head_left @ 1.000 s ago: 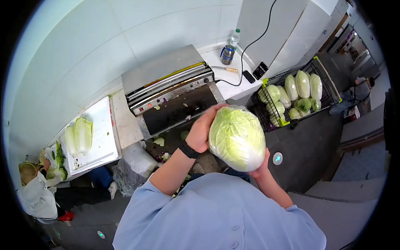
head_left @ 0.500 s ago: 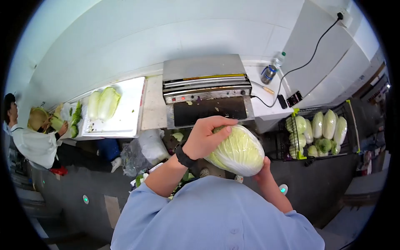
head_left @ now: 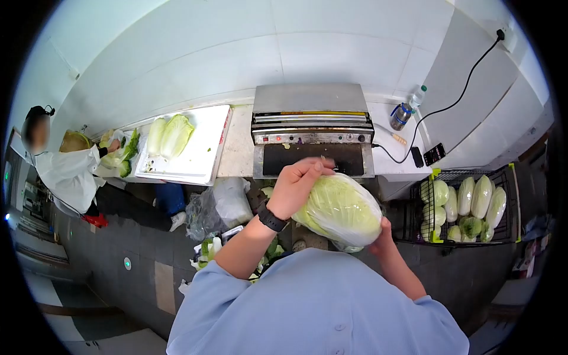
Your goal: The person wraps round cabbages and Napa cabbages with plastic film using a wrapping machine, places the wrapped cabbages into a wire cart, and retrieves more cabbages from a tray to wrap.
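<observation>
A pale green napa cabbage (head_left: 340, 210), wrapped in shiny clear film, is held in front of my chest, lying at a slant. My right hand (head_left: 383, 236) is closed round its lower right end, its fingers partly hidden beneath. At the upper left end, my left hand (head_left: 296, 186), with a black watch on the wrist, is closed against the cabbage, thumb and fingers bent over its top edge. Its fingertips are a little blurred. Just beyond is a steel film-wrapping machine (head_left: 310, 127) with a dark plate (head_left: 284, 161) at its front.
On the left, a white board (head_left: 195, 160) bears unwrapped napa cabbages (head_left: 171, 136). A co-worker (head_left: 71, 171) sits past it, handling greens. To the right, a black basket (head_left: 414, 231) holds several wrapped vegetables. A bottle, flask, phone and cord lie beside the machine; leaf scraps are below.
My view has shifted, so the surroundings sit further right. The cabbage remains between both hands, tilted slightly differently. My left fingers have moved over its upper end.
</observation>
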### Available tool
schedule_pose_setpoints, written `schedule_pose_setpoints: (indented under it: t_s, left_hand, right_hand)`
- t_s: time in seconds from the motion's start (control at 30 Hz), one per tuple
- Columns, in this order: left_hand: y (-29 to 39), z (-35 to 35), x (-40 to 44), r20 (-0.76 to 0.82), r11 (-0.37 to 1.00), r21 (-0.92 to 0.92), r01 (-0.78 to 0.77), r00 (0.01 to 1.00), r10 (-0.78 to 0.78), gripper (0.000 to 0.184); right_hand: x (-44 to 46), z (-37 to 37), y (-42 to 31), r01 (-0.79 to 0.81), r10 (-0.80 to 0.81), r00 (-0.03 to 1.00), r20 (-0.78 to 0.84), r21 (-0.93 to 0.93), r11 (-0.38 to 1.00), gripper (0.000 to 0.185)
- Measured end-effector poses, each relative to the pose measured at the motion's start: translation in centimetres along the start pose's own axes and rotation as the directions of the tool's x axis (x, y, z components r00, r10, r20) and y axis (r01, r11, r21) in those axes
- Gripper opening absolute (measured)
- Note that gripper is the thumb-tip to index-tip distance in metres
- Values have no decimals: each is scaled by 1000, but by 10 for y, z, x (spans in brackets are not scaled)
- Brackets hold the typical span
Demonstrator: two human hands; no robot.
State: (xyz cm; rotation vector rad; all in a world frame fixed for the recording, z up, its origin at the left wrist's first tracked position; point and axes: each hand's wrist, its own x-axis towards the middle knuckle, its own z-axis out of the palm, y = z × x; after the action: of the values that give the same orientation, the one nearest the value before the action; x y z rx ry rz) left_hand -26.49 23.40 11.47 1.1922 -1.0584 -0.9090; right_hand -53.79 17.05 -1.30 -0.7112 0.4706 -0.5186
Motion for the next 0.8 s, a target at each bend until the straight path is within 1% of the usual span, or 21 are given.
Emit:
schedule_pose_setpoints:
  t_s: [0.1,0.2,0.3,0.4,0.43,0.5,0.53,0.57,0.63,0.73,0.8]
  left_hand:
    - [5,3,0,72,988,139,71,994,-81,47]
    - [3,6,0,24,997,3,77,997,-77,54]
    - [-1,9,3,54,992,-84,89,995,-85,57]
    - [-4,3,12,150,903,-325,281,958,-244,50]
    - [-4,1,16,106,951,-243,191,980,-170,49]
    - [0,-10,22,42,998,-57,8,999,-6,46]
    - [5,-17,26,-12,987,20,-160,987,160,44]
    - [11,-26,25,-18,958,138,-252,966,257,40]
    - [36,-27,21,164,844,271,-463,886,433,34]
    - [30,-12,16,411,828,361,-428,870,271,31]
    - [27,-11,13,310,926,301,-228,942,131,34]
  right_hand:
    - [-4,-7,-1,2,-2,1000,4,-12,1000,101]
    - [-6,-13,-2,11,-10,1000,9,-39,999,99]
    - [-12,-18,2,4,-5,1000,-23,-23,1000,98]
    - [-13,-21,6,24,-24,999,-48,0,1000,94]
    - [-14,-22,7,34,-34,998,-56,6,999,92]
    - [-13,-23,12,55,-50,997,-64,77,996,89]
    - [-10,-23,12,73,-66,996,-66,112,991,87]
    - [-9,-22,12,88,-83,995,-51,117,989,86]
    - [-8,-18,12,119,-117,993,-24,127,985,83]
    - [-8,3,6,109,-97,992,-83,143,984,81]
    - [-7,2,10,132,-129,991,-31,126,983,80]
